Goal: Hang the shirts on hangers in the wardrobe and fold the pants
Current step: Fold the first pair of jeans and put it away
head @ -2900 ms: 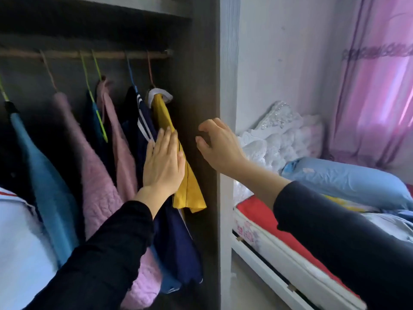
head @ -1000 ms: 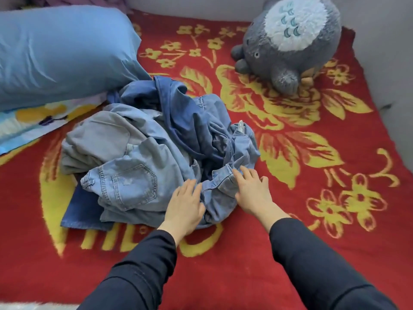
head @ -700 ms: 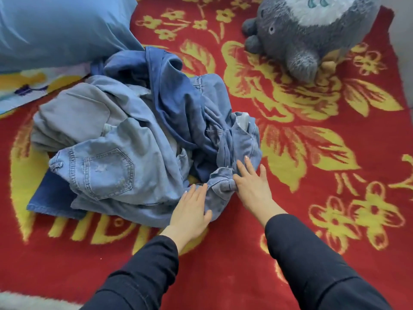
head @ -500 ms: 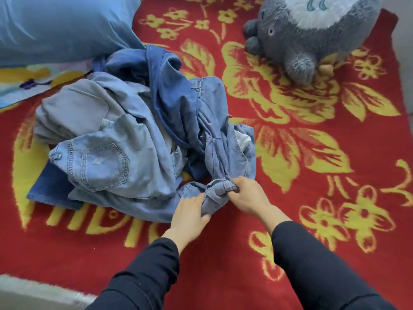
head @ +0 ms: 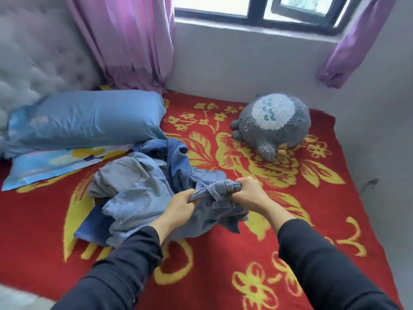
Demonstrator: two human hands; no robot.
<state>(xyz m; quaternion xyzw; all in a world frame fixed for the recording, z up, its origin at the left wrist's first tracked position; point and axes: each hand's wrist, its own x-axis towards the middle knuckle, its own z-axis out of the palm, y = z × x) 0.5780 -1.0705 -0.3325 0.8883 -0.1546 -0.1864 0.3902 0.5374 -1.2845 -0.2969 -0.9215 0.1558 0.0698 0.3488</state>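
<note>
1. Left hand (head: pixel 178 206) is clenched round a bunched edge of the light blue jeans (head: pixel 210 211), with the fingers curled into the cloth.
2. Right hand (head: pixel 248 193) is fisted on the rolled waistband of the same jeans. The band is pulled between the two fists and raised off the blanket.
3. The held jeans are at the near right edge of the denim pile (head: pixel 134 186), which lies just in front of the blue pillow (head: pixel 89 121), off its right corner.
4. The pile is tangled. A dark blue pair (head: pixel 176 162) drapes over the side nearest the pillow, across the held pair. I can't tell where the held pair's legs run.
5. A patterned cloth (head: pixel 55 162) sticks out from under the pillow's front edge, close to the pile.
6. A grey plush toy (head: pixel 272 124) sits right of the pillow, well apart from the pile.
7. The red flowered blanket (head: pixel 223 265) is under the pillow, pile and toy.
8. Behind the pillow I see a tufted headboard (head: pixel 33 63) and a pink curtain (head: pixel 134 41). The window (head: pixel 257 10) is up and to the right.
9. The dark sleeves (head: pixel 324 265) block my view of the near blanket.
</note>
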